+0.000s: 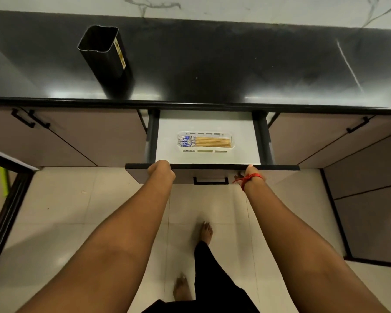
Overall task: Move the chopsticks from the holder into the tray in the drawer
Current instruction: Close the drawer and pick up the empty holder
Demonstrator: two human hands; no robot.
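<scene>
Both your hands grip the drawer front [212, 171], chopsticks already trayed.

Your left hand [161, 171] curls over its top edge and your right hand [251, 173] seems to, likely to push it shut; behind it the chopsticks [204, 141] lie in the white tray [205, 151], the holder [106, 59] above looking empty.

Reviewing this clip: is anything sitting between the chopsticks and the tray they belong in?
No. The chopsticks already lie flat inside the white tray in the open drawer. The black holder on the counter looks empty. Both the left hand and the right hand rest on the drawer front.
</scene>
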